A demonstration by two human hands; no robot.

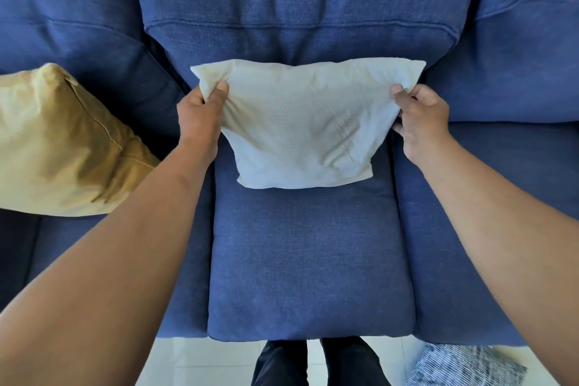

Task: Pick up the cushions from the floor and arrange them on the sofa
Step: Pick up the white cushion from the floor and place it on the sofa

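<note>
We list a white cushion (300,125), soft and creased, standing against the backrest on the middle seat of the blue fabric sofa (310,260), its upper corners pinched up. We list a mustard-yellow cushion (59,147) with piped seams, leaning on the seat to the left. We list a dark-and-white striped cushion (463,367) lying on the pale floor (200,357) just before the sofa's front, at lower right.

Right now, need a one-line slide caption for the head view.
Left hand and right hand hold white cushion against blue sofa; yellow cushion placed, striped cushion on floor.
</note>
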